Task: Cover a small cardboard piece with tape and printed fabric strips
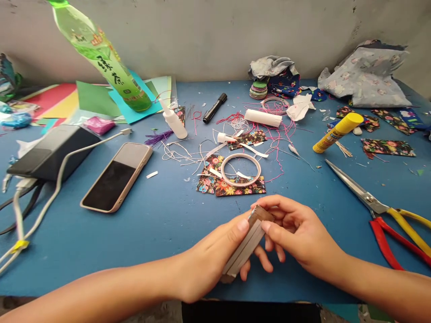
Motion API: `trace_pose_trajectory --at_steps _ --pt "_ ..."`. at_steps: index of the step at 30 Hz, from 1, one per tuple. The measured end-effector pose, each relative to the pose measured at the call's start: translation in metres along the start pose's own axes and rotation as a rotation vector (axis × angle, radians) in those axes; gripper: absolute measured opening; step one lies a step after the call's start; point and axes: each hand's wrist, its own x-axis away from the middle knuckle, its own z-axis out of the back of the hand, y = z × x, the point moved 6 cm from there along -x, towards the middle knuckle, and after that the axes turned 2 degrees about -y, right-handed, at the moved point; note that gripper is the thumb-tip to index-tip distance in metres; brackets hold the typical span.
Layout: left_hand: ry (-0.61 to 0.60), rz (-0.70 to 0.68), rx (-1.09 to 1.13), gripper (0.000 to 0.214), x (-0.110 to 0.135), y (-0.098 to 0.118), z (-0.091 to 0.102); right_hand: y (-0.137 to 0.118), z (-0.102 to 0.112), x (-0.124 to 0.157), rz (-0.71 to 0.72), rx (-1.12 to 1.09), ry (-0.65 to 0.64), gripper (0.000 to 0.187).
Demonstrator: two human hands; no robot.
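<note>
Near the table's front edge, my left hand (215, 255) is closed around a narrow brown cardboard strip (247, 244), its thumb lying along the near side. Pale strips that look like double-sided tape run lengthwise on the cardboard. My right hand (296, 229) pinches the cardboard's upper end between thumb and fingers. The piece is held tilted, upper end pointing away to the right. Just beyond my hands, a ring of tape (240, 170) rests on floral fabric pieces (242, 187).
Scissors (373, 202) lie open at right, near a yellow glue stick (338, 132). A phone (117, 177), a black box-like device (50, 152) with white cables and a green tea bottle (107, 63) occupy the left. Behind are a marker (215, 107), a white glue bottle (174, 121) and tangled threads.
</note>
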Motion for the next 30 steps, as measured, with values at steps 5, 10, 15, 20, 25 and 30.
trace_pose_trajectory --at_steps 5,10,15,20,25,30 --pt "0.027 0.001 -0.011 0.049 -0.001 -0.002 0.002 0.002 0.000 -0.002 0.032 -0.055 0.003 0.021" --pt "0.045 0.028 0.005 0.053 -0.001 -0.002 0.002 0.006 0.004 -0.004 0.033 -0.117 0.029 0.021" --pt "0.035 0.069 0.061 0.055 0.000 -0.005 0.003 0.005 0.004 -0.004 0.021 -0.104 0.029 0.023" --pt "-0.038 0.047 0.219 0.057 -0.001 -0.001 -0.001 -0.003 -0.003 -0.001 0.031 -0.102 -0.032 0.029" --pt "-0.053 -0.041 0.302 0.050 -0.003 0.010 -0.004 -0.010 -0.004 0.005 0.148 -0.033 -0.033 0.028" --pt "-0.040 -0.098 0.220 0.055 0.001 0.010 -0.004 -0.018 -0.006 0.015 0.389 0.215 0.025 0.025"
